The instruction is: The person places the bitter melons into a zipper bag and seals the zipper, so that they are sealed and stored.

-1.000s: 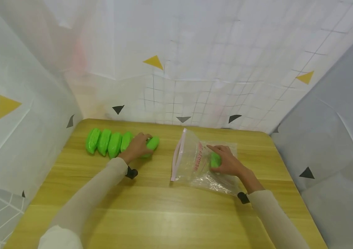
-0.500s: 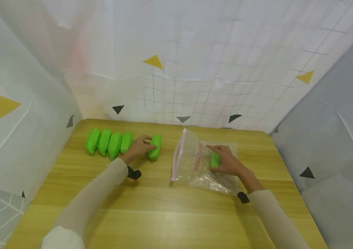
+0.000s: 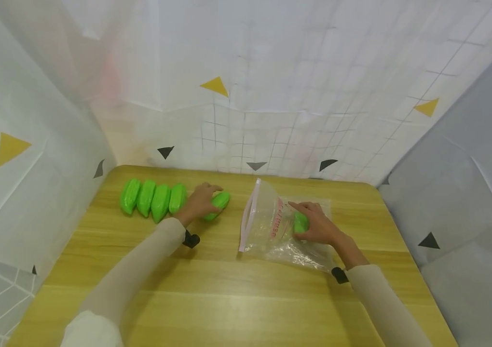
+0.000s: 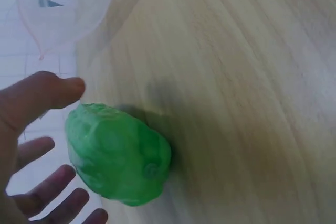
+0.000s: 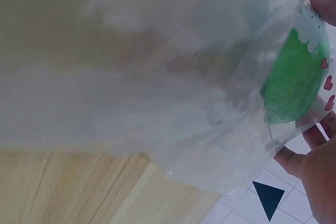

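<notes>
In the head view, my left hand (image 3: 198, 202) is at a green, ridged, gourd-like fruit (image 3: 218, 205) lying tilted on the table. The left wrist view shows the thumb and spread fingers beside this fruit (image 4: 118, 153), not curled round it. My right hand (image 3: 319, 226) holds a clear zip bag (image 3: 263, 233) with pink print, its thumb and fingers round another green fruit (image 3: 301, 222). In the right wrist view that fruit (image 5: 296, 80) shows through the plastic, between thumb and fingers. The bag's mouth, edged by a pink zip strip, faces left and gapes.
Several matching green fruits (image 3: 146, 198) lie side by side at the table's back left, just left of my left hand. The wooden table (image 3: 228, 299) is bordered by pale patterned sheeting (image 3: 298, 72) at the back and both sides.
The fruit by my left hand has turned, first upright and then slanted again, and lies slightly further right. The left hand has moved slightly right. My right hand and the bag have stayed put.
</notes>
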Motion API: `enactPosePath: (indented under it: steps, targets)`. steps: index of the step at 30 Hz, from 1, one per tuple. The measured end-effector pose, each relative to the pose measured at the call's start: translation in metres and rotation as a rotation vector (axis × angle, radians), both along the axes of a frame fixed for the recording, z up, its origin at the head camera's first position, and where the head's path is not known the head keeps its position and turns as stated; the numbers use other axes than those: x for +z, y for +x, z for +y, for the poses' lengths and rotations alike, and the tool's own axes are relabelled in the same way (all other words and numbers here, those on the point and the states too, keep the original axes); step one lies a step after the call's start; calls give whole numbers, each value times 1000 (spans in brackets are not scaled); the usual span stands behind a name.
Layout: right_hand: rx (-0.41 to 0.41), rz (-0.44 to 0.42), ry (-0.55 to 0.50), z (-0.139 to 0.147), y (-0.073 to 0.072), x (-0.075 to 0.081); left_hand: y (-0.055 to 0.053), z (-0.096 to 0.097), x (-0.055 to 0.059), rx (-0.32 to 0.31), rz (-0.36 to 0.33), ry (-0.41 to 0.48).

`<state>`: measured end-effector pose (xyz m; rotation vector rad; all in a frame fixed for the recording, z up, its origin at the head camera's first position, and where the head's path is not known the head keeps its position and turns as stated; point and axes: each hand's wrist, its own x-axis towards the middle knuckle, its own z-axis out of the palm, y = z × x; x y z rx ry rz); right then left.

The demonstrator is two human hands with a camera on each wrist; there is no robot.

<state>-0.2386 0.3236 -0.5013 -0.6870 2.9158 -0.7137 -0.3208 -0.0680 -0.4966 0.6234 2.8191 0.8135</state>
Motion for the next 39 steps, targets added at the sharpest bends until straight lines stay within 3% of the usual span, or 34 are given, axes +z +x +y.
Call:
enactPosePath:
  steps: [7, 19, 25, 39]
  targets:
    - [1, -1, -9, 1, -1, -1, -1, 4, 0, -30, -9, -93]
    - [0, 0, -3, 2, 0, -3, 0, 0, -9, 63, -124, 204]
    - [0, -3, -4, 3, 0, -2, 4, 12, -9, 94, -194, 363]
    - [12, -1, -14, -2, 0, 1, 16, 49, -26, 49, -256, 583]
